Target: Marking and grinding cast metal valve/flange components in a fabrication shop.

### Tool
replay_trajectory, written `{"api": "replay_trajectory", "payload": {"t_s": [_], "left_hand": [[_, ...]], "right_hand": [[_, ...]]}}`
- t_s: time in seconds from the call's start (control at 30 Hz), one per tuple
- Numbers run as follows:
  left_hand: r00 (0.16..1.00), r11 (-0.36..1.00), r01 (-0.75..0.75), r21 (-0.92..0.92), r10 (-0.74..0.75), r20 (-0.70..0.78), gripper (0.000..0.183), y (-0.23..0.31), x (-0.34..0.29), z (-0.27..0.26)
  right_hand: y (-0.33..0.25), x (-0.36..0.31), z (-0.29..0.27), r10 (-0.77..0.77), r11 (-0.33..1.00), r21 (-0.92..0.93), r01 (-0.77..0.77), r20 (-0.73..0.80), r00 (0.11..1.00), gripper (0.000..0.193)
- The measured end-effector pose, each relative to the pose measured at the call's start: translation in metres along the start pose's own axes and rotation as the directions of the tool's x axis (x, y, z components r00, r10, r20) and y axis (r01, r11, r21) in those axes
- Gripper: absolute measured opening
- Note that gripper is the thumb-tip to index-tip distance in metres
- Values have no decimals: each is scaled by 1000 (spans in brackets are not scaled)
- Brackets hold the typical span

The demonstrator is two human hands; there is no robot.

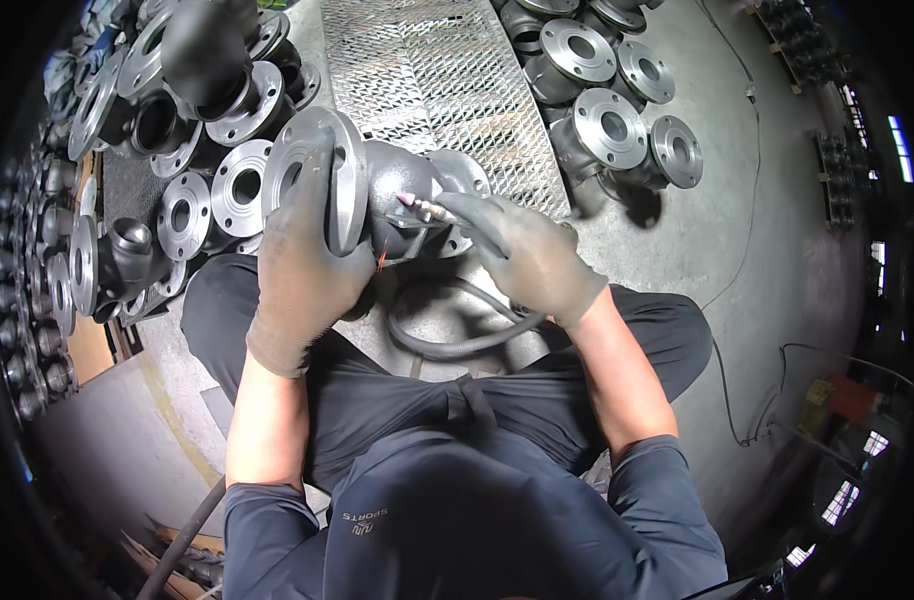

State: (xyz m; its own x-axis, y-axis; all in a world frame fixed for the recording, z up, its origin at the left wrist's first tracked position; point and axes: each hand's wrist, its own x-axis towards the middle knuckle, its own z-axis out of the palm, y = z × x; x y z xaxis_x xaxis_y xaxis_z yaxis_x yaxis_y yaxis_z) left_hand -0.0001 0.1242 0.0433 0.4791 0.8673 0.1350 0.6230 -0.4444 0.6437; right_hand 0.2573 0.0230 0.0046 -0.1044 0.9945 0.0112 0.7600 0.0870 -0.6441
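A grey cast valve body (395, 172) with round drilled flanges lies on its side in front of me. My left hand (302, 270), in a grey work glove, is closed on its near-left flange, with fingers stretched over the face and the thumb at the rim. My right hand (545, 262), gloved too, grips a slim die grinder (445, 212) with a pinkish pointed tip. That tip is at the body's side; whether it touches the metal I cannot tell. A thin orange streak shows just below. Most of the grinder's handle is hidden in my right hand.
Flanged castings (185, 202) are heaped at the left, and several more (609, 128) stand at the right. A patterned metal plate (427, 75) stretches away behind the valve body. A black hose (457, 348) loops between my legs. A thin cable (755, 190) crosses the grey floor.
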Motion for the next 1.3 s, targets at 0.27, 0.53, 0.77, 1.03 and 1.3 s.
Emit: {"api": "replay_trajectory", "payload": {"t_s": [0.27,0.53,0.77,1.03,1.3], "left_hand": [[1000,1000,-5,16,5,-1,101,-2,-1,1],[1000,999,23,-24,-23,-7,99,0,0,1],[1000,1000,-2,2,2,30,101,0,-3,-2],[929,915,-350,202,312,197,117,-17,-16,-6],[999,994,-17,105,20,-32,109,1,-3,-4]], "right_hand": [[6,11,-10,-149,988,-37,151,46,988,56],[17,10,-4,-143,989,-39,145,64,988,56],[29,7,-12,-105,988,-114,105,3,994,53],[43,-60,6,570,664,610,-432,-40,821,59],[48,-91,40,522,744,551,-379,-125,844,57]]}}
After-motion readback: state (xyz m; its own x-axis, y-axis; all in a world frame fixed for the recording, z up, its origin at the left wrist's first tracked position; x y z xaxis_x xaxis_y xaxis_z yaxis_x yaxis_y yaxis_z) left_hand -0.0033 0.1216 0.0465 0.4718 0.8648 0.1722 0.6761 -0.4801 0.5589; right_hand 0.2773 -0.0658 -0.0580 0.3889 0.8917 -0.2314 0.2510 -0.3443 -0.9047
